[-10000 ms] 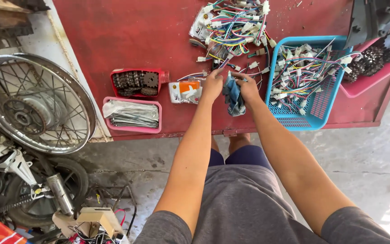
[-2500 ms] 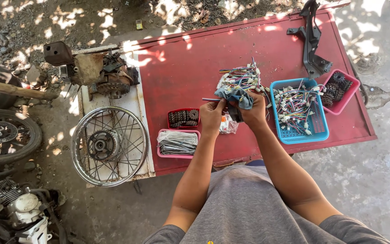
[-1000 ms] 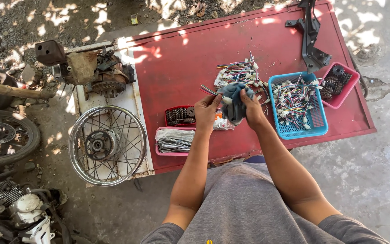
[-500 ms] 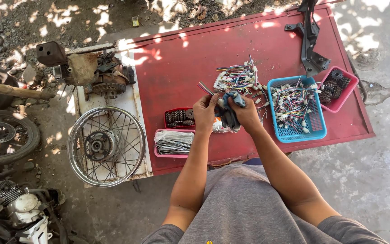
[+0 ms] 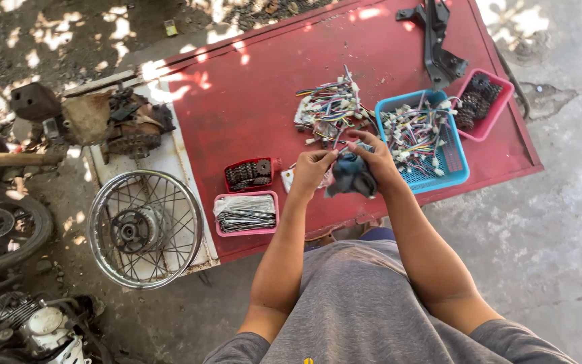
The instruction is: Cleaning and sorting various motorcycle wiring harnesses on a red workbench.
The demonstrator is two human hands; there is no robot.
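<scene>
Item: dark blue cloth (image 5: 353,176), bunched, held above the near edge of the red table (image 5: 250,101).

Right hand (image 5: 375,162): fingers curled around the cloth's upper right side, closed on it. The cloth hangs below and to the left of this hand.

Left hand (image 5: 312,170): just beside the cloth's left edge, fingertips pinched toward the right hand. Whether they grip the cloth or a small part is too blurred to tell.

Relation: the cloth lies between the two hands, nearer the right. No clear long axis; it is a lump.

Nearby: loose bundle of coloured wires (image 5: 328,111) just beyond the hands; blue basket (image 5: 458,165) of wires to the right; pink tray (image 5: 218,226) of spokes to the left.
</scene>
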